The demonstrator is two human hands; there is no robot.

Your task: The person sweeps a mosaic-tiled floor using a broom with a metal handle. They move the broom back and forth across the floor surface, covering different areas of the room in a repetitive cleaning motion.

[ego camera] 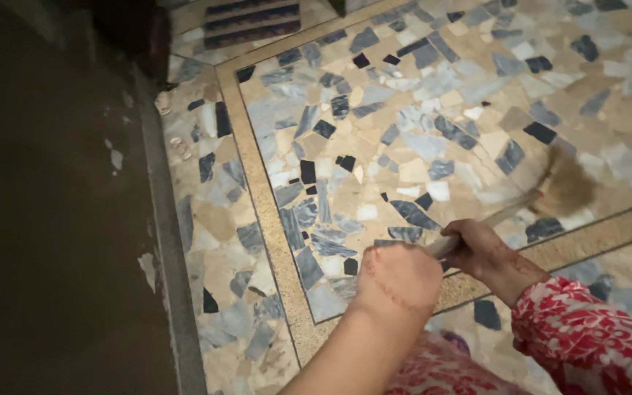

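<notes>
Two hands, one broom on the mosaic floor

Head view: both hands are low over a floor (404, 139) made of broken marble pieces, grey, cream and black, with a speckled border strip (261, 190). The right hand (488, 252) is closed around the pale handle of a small broom (561, 186); its fingers wrap it fully. The brush end is blurred, so it seems to be in a sweeping stroke, touching the floor near the border strip. The left hand (396, 281) is closed like a loose fist just beside the handle end; I cannot tell if it grips the handle. A dark wall (45, 219) stands on the left and a striped mat (250, 22) lies at the top. I judge the sweeping is in progress; the next stroke needs the brush kept flat.
</notes>
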